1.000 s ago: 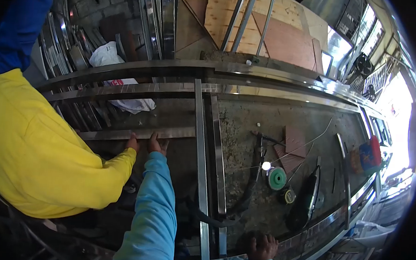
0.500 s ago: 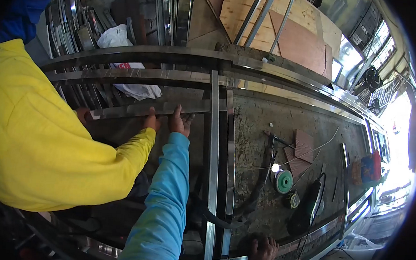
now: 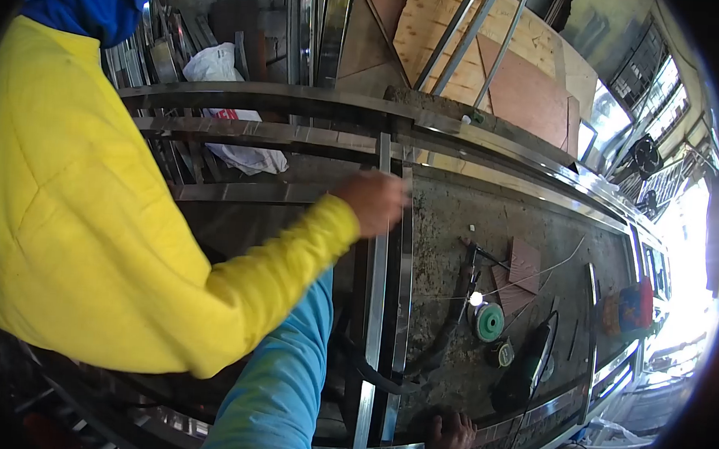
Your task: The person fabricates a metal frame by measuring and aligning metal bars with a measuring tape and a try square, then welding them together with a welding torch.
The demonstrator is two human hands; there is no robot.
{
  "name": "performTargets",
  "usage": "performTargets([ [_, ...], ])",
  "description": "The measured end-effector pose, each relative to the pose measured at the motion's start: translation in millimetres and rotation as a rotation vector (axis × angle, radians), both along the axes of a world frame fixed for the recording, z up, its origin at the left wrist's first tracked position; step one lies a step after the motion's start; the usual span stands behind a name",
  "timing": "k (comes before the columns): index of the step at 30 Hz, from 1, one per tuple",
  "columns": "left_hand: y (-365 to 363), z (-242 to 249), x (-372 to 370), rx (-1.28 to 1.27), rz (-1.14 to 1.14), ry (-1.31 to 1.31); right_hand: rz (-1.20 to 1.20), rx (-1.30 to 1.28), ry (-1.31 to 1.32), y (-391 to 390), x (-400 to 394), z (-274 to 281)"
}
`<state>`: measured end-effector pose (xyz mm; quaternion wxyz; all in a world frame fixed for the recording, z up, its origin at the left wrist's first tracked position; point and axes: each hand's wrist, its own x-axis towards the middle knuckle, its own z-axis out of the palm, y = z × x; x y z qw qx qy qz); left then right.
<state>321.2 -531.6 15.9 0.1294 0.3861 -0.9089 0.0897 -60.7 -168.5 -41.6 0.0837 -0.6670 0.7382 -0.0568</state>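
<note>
My left arm, in a light blue sleeve, reaches up from the bottom middle. My left hand is hidden behind a co-worker's yellow-sleeved forearm, near a short cross tube of shiny metal. My right hand rests at the lower edge of the metal frame, its fingers laid over the edge and apart, holding nothing that I can see. The co-worker's hand, blurred by motion, is over the upright tubes where the cross tube meets them.
On the worktop right of the uprights lie a green disc, a tape measure, an angle grinder, and brown ridged pieces. A red-and-blue container stands at the right. Long metal rails run across the back.
The co-worker's hand has moved right from the cross tube to the uprights, and that arm now covers my left hand. My right hand stays at the lower edge. The view has shifted slightly.
</note>
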Motion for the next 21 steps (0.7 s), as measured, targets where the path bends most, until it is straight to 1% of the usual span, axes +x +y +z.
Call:
performTargets([
  [1, 5, 6, -36, 0.002, -0.078, 0.142, 0.000, -0.004, -0.008, 2, -3, -4],
  [2, 6, 6, -61, 0.042, -0.136, 0.042, -0.002, -0.008, -0.018, 3, -3, -5],
  [4, 0, -7, -106, 0.243, -0.161, -0.578, 0.005, -0.038, -0.028, 0, 5, 5],
  [5, -2, -23, -122, 0.324, -0.189, -0.787, 0.005, -0.050, -0.032, 1, 8, 9],
  [7, -7, -64, -131, 0.314, -0.157, -0.813, 0.000, -0.031, -0.001, 3, -3, 0],
  [8, -2, -73, -133, 0.243, -0.118, -0.835, -0.029, -0.023, 0.015, 9, -8, -5],
  [9, -4, -90, -133, 0.121, -0.241, -0.777, -0.032, -0.034, -0.006, 14, -6, -2],
  [10, -5, -119, -137, 0.076, -0.168, -0.617, -0.038, -0.044, -0.028, 9, -4, 8],
  [11, 3, -111, -139, 0.175, -0.069, -0.628, -0.037, -0.053, -0.054, 8, -3, 16],
  [12, 2, -126, -145, 0.149, 0.000, -0.579, -0.061, -0.038, -0.066, 11, -5, 20],
  [13, 8, -126, -150, 0.124, 0.067, -0.527, -0.065, -0.024, -0.083, 12, -6, 22],
  [15, 6, -120, -146, 0.107, 0.012, -0.732, -0.048, -0.007, -0.113, 9, -6, 24],
  [16, -4, -150, -145, 0.145, 0.134, -0.630, -0.041, 0.001, -0.125, 9, -5, 28],
  [19, 37, -131, -109, 0.330, 0.303, -0.358, -0.018, 0.012, -0.151, 13, -9, 24],
  [21, 89, -134, -68, 0.490, 0.434, -0.128, 0.004, 0.017, -0.155, 14, -17, 16],
])
